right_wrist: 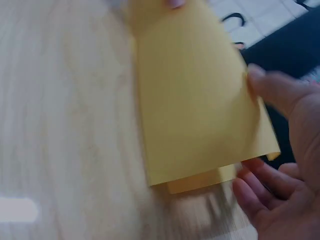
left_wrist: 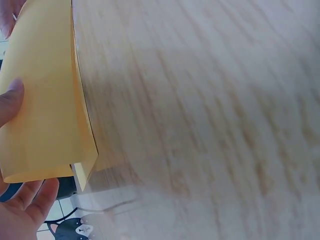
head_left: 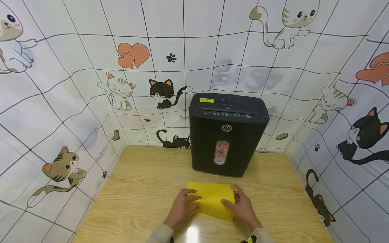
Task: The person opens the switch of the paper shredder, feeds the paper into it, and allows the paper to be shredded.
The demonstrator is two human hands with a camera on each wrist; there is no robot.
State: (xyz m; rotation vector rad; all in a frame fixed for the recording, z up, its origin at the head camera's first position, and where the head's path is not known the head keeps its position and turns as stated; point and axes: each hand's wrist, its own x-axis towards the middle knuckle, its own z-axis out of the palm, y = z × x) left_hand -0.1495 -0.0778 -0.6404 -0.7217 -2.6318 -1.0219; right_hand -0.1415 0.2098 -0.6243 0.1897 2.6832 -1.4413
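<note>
A sheet of yellow paper [head_left: 212,199], folded over on itself, is between both hands just above the light wooden table. At its left end my left hand [head_left: 182,207] holds it, thumb [left_wrist: 11,102] on the upper face and fingers [left_wrist: 37,202] at the end edge. My right hand [head_left: 243,206] grips the opposite end, its thumb on the paper and its other fingers [right_wrist: 265,185] partly hidden under the edge. Loose layers of the fold show apart along the side in the left wrist view and at the end in the right wrist view.
Behind the paper stands a black HP paper shredder [head_left: 228,135], with colourful bits visible through its front window [head_left: 222,152]. The wooden table [head_left: 146,182] backs onto a cat-patterned curtain [head_left: 170,128] that also closes in both sides.
</note>
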